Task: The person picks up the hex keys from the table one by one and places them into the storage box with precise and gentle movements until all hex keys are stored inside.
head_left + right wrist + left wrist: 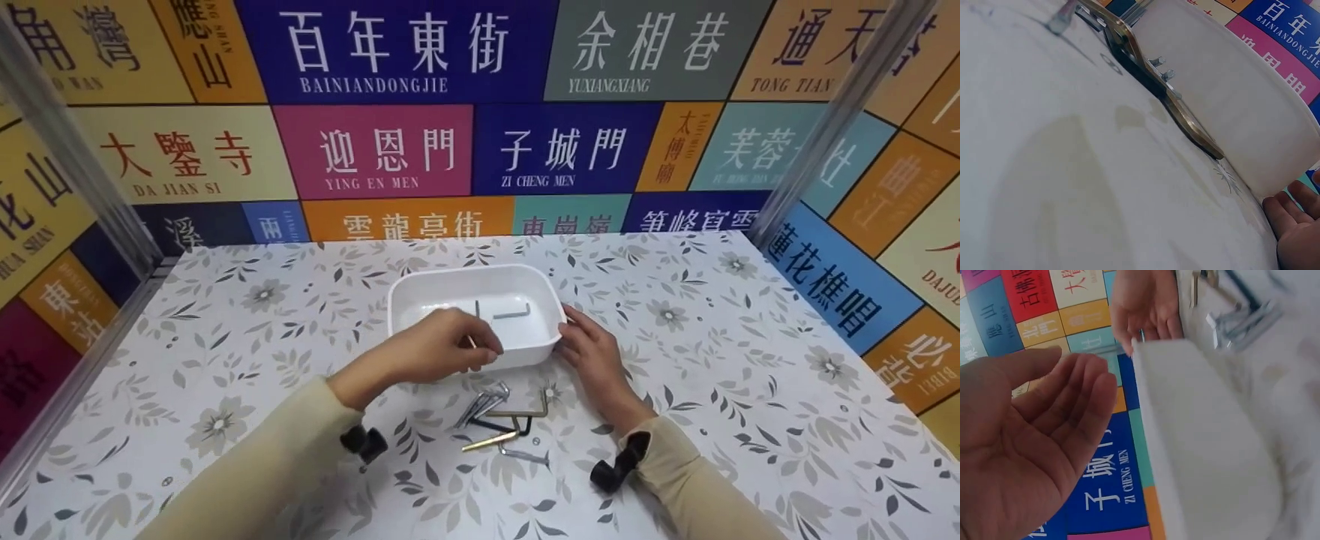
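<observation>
A white rectangular container stands on the patterned table in the head view. Inside it lie a silver hex key and a dark short rod, partly hidden by my left hand. That hand hovers over the near left rim; in the left wrist view its fingers are loosely bent, with nothing visible between them. My right hand holds the container's right corner, fingertips on the rim and wall. Near the container's front lies a pile of hex keys: silver, bronze, black and gold.
A white tablecloth with grey leaves and flowers covers the table. Behind it stands a wall of coloured signs, with metal poles at the corners. Each wrist carries a small black camera.
</observation>
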The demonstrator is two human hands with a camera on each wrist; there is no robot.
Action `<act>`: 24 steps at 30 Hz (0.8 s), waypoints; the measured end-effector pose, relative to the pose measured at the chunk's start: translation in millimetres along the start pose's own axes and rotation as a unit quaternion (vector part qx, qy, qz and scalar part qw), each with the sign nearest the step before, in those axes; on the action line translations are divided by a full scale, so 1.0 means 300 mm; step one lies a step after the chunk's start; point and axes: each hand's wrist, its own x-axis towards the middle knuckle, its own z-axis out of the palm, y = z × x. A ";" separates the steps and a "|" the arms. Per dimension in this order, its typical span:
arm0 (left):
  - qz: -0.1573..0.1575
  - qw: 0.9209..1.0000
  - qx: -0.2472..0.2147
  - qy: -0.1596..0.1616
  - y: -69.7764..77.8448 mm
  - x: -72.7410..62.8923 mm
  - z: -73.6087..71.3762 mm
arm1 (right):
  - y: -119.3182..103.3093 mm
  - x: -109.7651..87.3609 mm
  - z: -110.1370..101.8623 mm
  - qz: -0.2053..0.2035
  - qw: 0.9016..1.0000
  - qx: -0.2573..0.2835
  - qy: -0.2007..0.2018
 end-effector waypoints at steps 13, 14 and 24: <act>-0.043 0.996 0.044 0.063 -0.078 -0.076 0.175 | 0.004 0.000 0.007 0.002 1.000 0.002 0.004; -0.048 0.995 0.058 0.067 -0.078 -0.075 0.185 | 0.005 -0.001 0.006 0.002 1.000 0.000 0.005; -0.050 0.984 0.145 0.090 -0.080 -0.061 0.246 | 0.001 0.000 0.001 0.006 1.000 0.004 0.008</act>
